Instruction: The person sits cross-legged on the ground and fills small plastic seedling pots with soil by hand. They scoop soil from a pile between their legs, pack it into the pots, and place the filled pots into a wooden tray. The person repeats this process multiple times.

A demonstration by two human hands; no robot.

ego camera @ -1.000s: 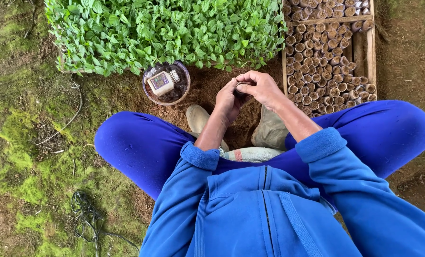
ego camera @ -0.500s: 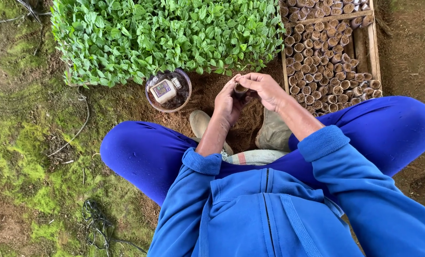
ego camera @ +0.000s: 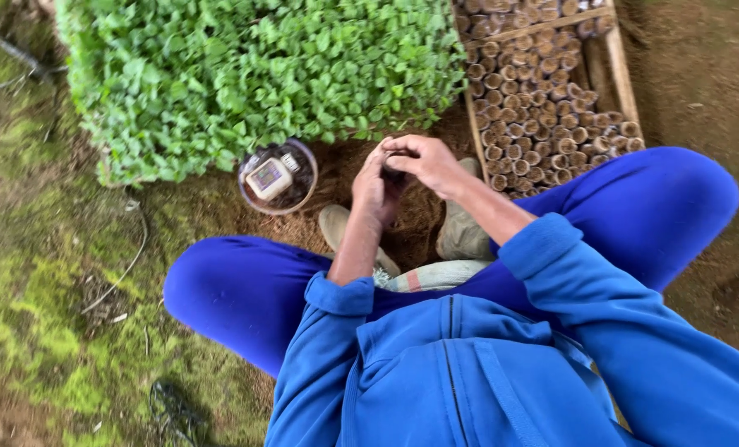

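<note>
I sit with knees apart in blue clothing. My left hand (ego camera: 372, 186) and my right hand (ego camera: 427, 164) meet in front of me over a patch of brown soil. Between their fingers they hold a small dark soil-filled tube pot (ego camera: 396, 169), mostly hidden by the fingers. The left hand cups it from the side; the right hand's fingers curl over its top.
A dense bed of green seedlings (ego camera: 254, 74) lies ahead. A wooden frame (ego camera: 622, 74) at the upper right holds several soil-filled tube pots (ego camera: 535, 108). A clear round bowl (ego camera: 277, 177) with a small packet stands left of my hands. Mossy ground (ego camera: 38, 290) spreads left.
The view has shifted and tilted, so everything sits further left and slightly lower. My hands stay together on the small pot, with the right fingers closing more over its top.
</note>
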